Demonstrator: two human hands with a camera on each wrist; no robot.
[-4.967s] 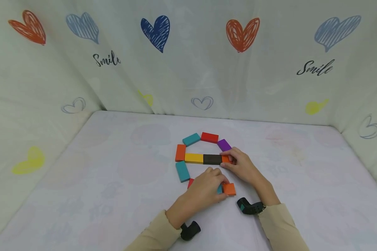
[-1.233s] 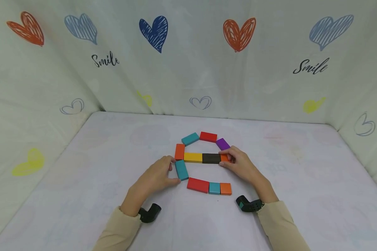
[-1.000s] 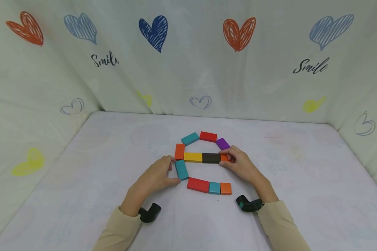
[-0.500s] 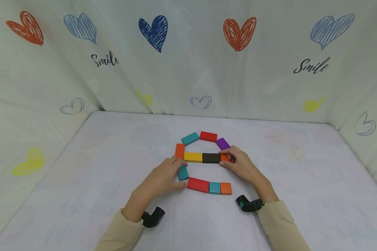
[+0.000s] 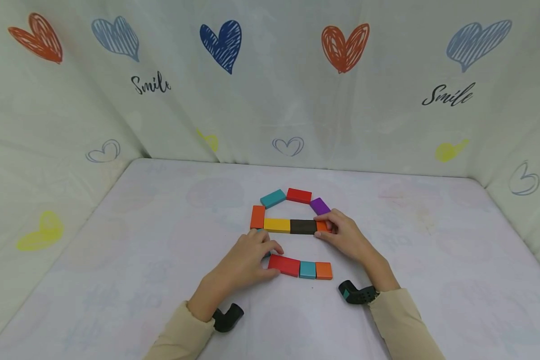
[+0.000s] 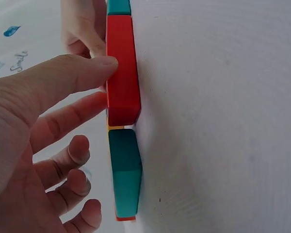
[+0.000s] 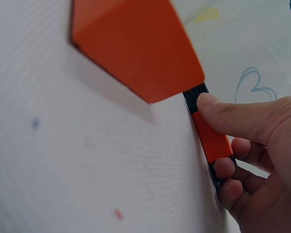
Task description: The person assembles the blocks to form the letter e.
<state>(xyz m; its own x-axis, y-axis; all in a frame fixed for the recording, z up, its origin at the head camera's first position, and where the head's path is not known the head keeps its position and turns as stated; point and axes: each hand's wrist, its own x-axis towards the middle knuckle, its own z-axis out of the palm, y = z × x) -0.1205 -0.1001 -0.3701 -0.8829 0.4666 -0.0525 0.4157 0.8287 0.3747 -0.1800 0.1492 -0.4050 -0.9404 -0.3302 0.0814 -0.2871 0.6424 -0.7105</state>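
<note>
My left hand (image 5: pixel 245 260) pinches the long red block (image 5: pixel 285 266) at the left of the front row. In the left wrist view its thumb lies on the block's near side and the index finger reaches the far side. Beneath that hand, a teal block (image 6: pixel 126 174) is mostly hidden from the head view. My right hand (image 5: pixel 350 237) pinches the orange block (image 7: pixel 212 137) ending the middle row, thumb near and fingers beyond. Left of it run a black block (image 5: pixel 303 227) and a yellow block (image 5: pixel 277 225). All the blocks lie flat on the table.
Behind the middle row curve an orange-red block (image 5: pixel 258 217), a teal block (image 5: pixel 273 198), a red block (image 5: pixel 299 195) and a purple block (image 5: pixel 319 205). A short teal block (image 5: pixel 308 270) and an orange block (image 5: pixel 324 270) continue the front row. A printed curtain (image 5: pixel 270 100) stands behind.
My left hand has left the front row's right end, gone to the teal block at the left, then moved right onto the long red block. The right hand stays at the orange block.
</note>
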